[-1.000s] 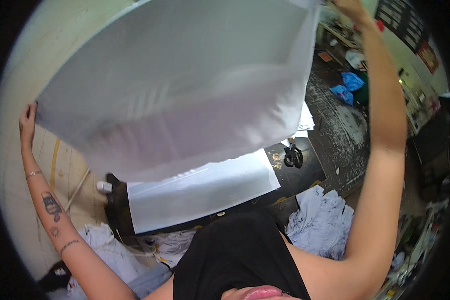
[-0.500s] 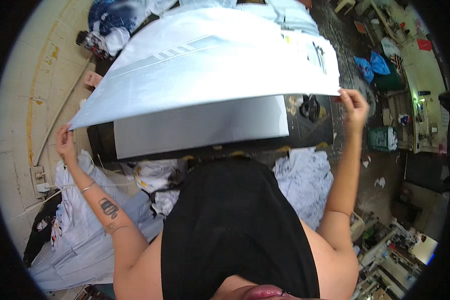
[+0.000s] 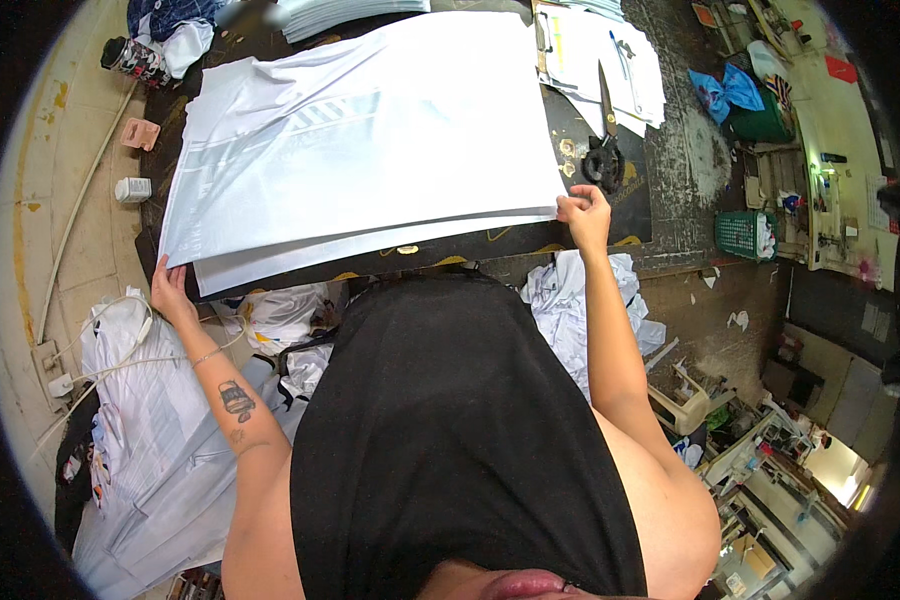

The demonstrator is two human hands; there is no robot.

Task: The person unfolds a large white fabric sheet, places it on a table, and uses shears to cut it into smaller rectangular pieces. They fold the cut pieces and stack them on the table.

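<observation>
At the near edge of the dark worktable, the left hand pinches the near left corner of a large white fabric sheet, fingers closed on its edge. The right hand grips the near right corner of the same sheet, fingers curled shut over it. The sheet lies spread flat across the table, its top layer set slightly back from a second white layer showing beneath along the near edge. Just beyond the right hand, black-handled scissors rest on the table beside white papers. On the floor to the left lies a heap of pale garments; more white cloth is piled below the right forearm
</observation>
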